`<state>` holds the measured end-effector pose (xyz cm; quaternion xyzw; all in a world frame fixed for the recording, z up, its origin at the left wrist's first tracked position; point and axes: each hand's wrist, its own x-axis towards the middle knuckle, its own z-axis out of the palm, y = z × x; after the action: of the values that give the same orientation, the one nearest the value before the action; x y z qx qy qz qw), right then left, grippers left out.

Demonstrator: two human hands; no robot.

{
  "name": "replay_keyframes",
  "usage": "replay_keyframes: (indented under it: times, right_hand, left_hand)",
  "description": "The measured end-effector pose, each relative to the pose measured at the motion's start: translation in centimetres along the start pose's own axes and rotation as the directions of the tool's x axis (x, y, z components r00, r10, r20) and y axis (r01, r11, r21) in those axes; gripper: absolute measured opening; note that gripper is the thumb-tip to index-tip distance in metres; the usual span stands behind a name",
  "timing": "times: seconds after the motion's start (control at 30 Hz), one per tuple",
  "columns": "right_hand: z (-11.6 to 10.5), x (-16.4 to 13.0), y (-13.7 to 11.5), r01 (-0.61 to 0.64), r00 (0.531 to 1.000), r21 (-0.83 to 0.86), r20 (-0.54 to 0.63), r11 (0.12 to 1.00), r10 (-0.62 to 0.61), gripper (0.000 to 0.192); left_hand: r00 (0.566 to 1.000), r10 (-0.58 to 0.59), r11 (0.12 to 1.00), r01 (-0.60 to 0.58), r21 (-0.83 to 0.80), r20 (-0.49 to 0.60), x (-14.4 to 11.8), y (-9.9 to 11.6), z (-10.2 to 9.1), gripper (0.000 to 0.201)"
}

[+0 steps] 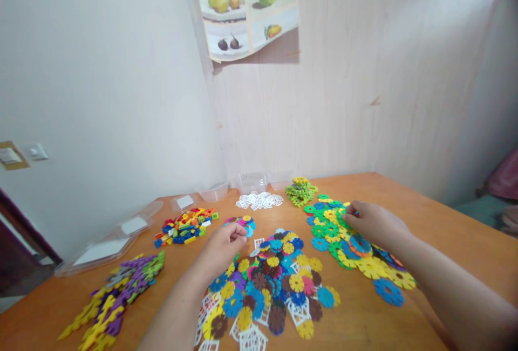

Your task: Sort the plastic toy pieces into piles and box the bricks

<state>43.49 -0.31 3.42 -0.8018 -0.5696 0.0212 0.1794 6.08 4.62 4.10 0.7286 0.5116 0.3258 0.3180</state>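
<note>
Left hand (224,244) over mixed flower discs (270,281), right hand (370,221) touching large discs (356,246), wooden table (445,232)

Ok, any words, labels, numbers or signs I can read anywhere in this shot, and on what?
None can be read.
Fruit poster on the wall: pictures of pears and an apple only, no lettering visible.
White labels on the clear plastic lids: blank or too blurred to tell.
Wall switch plate: no legible marking.
Plastic toy discs under the left hand and right hand: no print visible.
</note>
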Motion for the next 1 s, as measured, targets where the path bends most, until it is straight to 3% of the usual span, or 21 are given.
replay_keyframes:
  times: [0.17,0.37,0.57,0.87,1.0]
  right_hand:
    - [0.0,0.2,0.3,-0.023,1.000,-0.018,-0.008,1.000,0.023,0.030]
    - [-0.4,-0.4,-0.7,-0.030,0.998,-0.036,-0.051,0.999,0.029,0.034]
    - [-0.5,-1.5,-2.5,0.051,0.996,0.047,-0.070,0.998,-0.047,0.033]
    - [0.7,-2.3,-3.7,0.177,0.983,0.111,-0.065,0.978,-0.171,0.029]
    - [1.2,-2.4,-3.8,0.223,0.974,0.123,-0.075,0.967,-0.215,0.026]
  left_hand:
    - [0.978,-0.011,1.000,0.015,-0.017,0.208,-0.6,0.5,0.3,0.022]
    - [0.968,0.014,0.997,-0.034,0.075,0.249,-0.2,-0.8,0.9,0.021]
    - [0.963,0.034,0.981,-0.083,0.176,0.267,0.2,-2.3,1.5,0.015]
    - [0.992,0.055,0.974,-0.078,0.211,0.115,0.6,-2.2,0.8,0.017]
    - [0.998,-0.010,0.994,0.016,0.109,-0.060,1.3,-2.5,-0.2,0.013]
